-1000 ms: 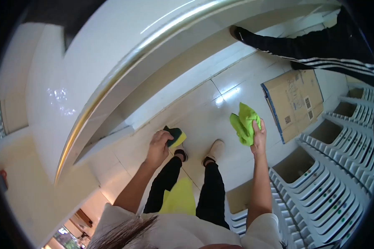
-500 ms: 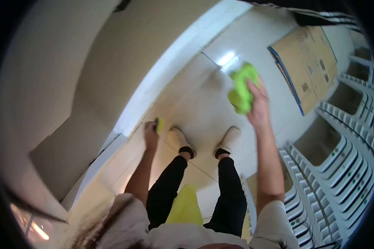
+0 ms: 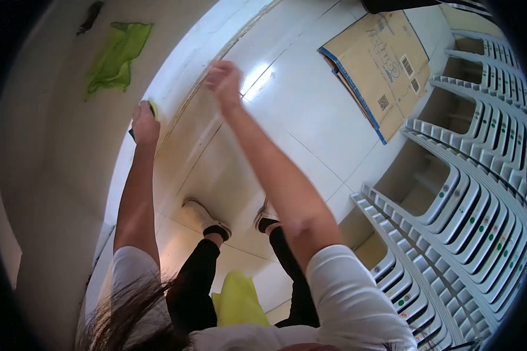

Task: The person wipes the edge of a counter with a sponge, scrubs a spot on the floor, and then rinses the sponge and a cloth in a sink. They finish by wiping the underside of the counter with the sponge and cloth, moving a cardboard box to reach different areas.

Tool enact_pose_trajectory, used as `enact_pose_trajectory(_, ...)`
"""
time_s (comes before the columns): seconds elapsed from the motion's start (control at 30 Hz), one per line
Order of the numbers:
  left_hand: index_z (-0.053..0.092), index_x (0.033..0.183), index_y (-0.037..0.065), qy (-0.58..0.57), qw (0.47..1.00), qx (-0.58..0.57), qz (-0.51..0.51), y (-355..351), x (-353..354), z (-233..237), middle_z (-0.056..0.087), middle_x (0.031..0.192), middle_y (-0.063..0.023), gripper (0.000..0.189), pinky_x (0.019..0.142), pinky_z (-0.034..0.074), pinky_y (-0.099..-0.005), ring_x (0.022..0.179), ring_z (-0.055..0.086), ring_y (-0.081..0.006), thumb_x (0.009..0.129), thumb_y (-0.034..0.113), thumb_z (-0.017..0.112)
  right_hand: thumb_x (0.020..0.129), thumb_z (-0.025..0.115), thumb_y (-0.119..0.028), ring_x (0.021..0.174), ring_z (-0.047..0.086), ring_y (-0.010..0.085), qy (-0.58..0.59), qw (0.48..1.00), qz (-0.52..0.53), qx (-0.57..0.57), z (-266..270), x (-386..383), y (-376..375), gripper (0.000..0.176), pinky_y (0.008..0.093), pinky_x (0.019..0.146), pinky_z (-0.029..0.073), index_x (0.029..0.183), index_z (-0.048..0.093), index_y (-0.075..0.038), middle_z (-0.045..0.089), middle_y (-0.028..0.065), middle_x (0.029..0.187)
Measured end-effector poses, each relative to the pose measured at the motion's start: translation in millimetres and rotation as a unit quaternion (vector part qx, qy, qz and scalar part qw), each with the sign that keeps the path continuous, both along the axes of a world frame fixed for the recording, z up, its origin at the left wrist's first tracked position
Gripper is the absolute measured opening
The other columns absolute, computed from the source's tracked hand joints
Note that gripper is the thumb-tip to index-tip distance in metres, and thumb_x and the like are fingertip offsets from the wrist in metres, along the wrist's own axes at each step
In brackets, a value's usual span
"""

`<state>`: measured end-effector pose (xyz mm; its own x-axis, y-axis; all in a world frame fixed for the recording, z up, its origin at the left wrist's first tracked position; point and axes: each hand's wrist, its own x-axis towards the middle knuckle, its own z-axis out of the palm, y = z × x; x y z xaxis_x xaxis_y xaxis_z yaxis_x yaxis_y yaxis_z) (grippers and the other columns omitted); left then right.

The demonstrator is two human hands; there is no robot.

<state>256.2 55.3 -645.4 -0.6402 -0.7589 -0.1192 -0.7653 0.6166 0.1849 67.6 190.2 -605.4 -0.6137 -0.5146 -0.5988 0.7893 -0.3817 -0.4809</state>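
Sponge (image 3: 153, 109): held tight in left hand (image 3: 144, 124), pressed on the white edge (image 3: 178, 82).
Right hand (image 3: 222, 76): blurry, could not tell its grip.
Green cloth (image 3: 114, 57): lay on the bench (image 3: 58, 146), away from both hands.

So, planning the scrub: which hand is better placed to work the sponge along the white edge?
Probably left: left hand holds the sponge at the white edge; right hand is blurred, apart.
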Motion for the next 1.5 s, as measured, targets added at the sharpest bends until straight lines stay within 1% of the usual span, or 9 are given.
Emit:
enact_pose_trajectory(0.03, 0.044, 0.106, 0.001, -0.059, 0.996, 0.060, 0.007, -1, -15, -5, 0.050, 0.102, -0.0211, 0.042, 0.081, 0.042, -0.0447, 0.095, 0.050, -0.0386, 0.067, -0.006, 0.054, 0.079, 0.048, 0.000, 0.069, 0.056, 0.0159, 0.172, 0.949, 0.081, 0.252, -27, -19, 35, 0.017, 0.0289, 0.062, 0.047, 0.094, 0.053, -0.006, 0.055, 0.0027, 0.076)
enact_pose_trajectory(0.07, 0.044, 0.106, 0.001, -0.056, 0.997, 0.060, 0.007, -3, -23, -14, 0.050, 0.102, -0.0211, 0.042, 0.081, 0.042, -0.0447, 0.095, 0.050, -0.0386, 0.067, -0.006, 0.054, 0.076, 0.047, 0.002, 0.064, 0.057, 0.0184, 0.434, 0.752, 0.110, 0.483, -76, -37, 71, 0.017, 0.0302, 0.061, 0.048, 0.089, 0.056, -0.003, 0.058, 0.0056, 0.073)
enact_pose_trajectory(0.1, 0.041, 0.107, 0.002, -0.081, 0.993, 0.081, 0.023, -6, -28, -24, 0.048, 0.104, -0.0215, 0.045, 0.083, 0.043, -0.0441, 0.096, 0.050, -0.0384, 0.065, -0.005, 0.057, 0.074, 0.043, 0.001, 0.084, 0.058, 0.0317, 0.393, 0.716, 0.186, 0.546, -52, -59, 100, 0.023, 0.0367, 0.075, 0.046, 0.092, 0.057, 0.000, 0.060, 0.0190, 0.085)
enact_pose_trajectory(0.2, 0.040, 0.103, 0.002, -0.113, 0.986, 0.117, 0.020, -20, -28, -46, 0.048, 0.103, -0.0224, 0.047, 0.083, 0.043, -0.0432, 0.097, 0.050, -0.0383, 0.062, -0.003, 0.061, 0.082, 0.037, -0.007, 0.090, 0.057, 0.0330, 0.495, 0.525, 0.234, 0.652, -109, -122, 193, 0.025, 0.0408, 0.078, 0.046, 0.097, 0.056, -0.003, 0.059, 0.0192, 0.095)
enact_pose_trajectory(0.47, 0.040, 0.078, 0.002, -0.002, 0.966, 0.230, -0.115, -48, -11, -50, 0.047, 0.077, -0.0183, 0.034, 0.066, 0.036, -0.0399, 0.078, 0.046, -0.0353, 0.051, -0.013, 0.051, 0.089, 0.040, -0.023, 0.118, 0.037, 0.0404, 0.416, 0.224, 0.390, 0.790, -128, -225, 231, 0.034, 0.0509, 0.083, 0.044, 0.122, 0.047, -0.024, 0.029, 0.0168, 0.137)
enact_pose_trajectory(0.67, 0.035, 0.078, 0.003, -0.031, 0.970, 0.227, -0.087, -39, -17, -38, 0.040, 0.078, -0.0152, 0.034, 0.068, 0.035, -0.0362, 0.077, 0.041, -0.0319, 0.052, -0.014, 0.048, 0.089, 0.039, -0.029, 0.116, 0.038, 0.0351, 0.436, 0.240, 0.354, 0.792, -155, -266, 245, 0.034, 0.0525, 0.083, 0.042, 0.121, 0.049, -0.025, 0.029, 0.0105, 0.137)
enact_pose_trajectory(0.73, 0.035, 0.078, 0.003, -0.026, 0.969, 0.230, -0.085, -38, -18, -37, 0.040, 0.078, -0.0151, 0.034, 0.069, 0.035, -0.0361, 0.078, 0.040, -0.0318, 0.052, -0.014, 0.048, 0.089, 0.038, -0.028, 0.109, 0.044, 0.0318, 0.416, 0.079, 0.464, 0.778, -147, -272, 243, 0.033, 0.0512, 0.078, 0.044, 0.119, 0.051, -0.023, 0.037, 0.0096, 0.131)
enact_pose_trajectory(1.0, 0.035, 0.080, 0.004, -0.022, 0.964, 0.240, -0.114, -44, -7, -48, 0.039, 0.079, -0.0137, 0.034, 0.071, 0.034, -0.0355, 0.079, 0.040, -0.0306, 0.054, -0.013, 0.049, 0.089, 0.043, -0.025, 0.099, 0.052, 0.0243, 0.397, -0.094, 0.552, 0.727, -105, -290, 241, 0.028, 0.0426, 0.071, 0.046, 0.115, 0.052, -0.023, 0.051, 0.0058, 0.107)
enact_pose_trajectory(1.5, 0.037, 0.079, 0.002, -0.030, 0.969, 0.225, -0.095, -40, -14, -45, 0.042, 0.079, -0.0171, 0.036, 0.069, 0.034, -0.0397, 0.081, 0.042, -0.0345, 0.051, -0.016, 0.048, 0.089, 0.040, -0.016, 0.079, 0.062, 0.0265, 0.562, 0.011, 0.526, 0.638, -74, -328, 280, 0.025, 0.0381, 0.063, 0.054, 0.111, 0.049, -0.021, 0.054, 0.0109, 0.101)
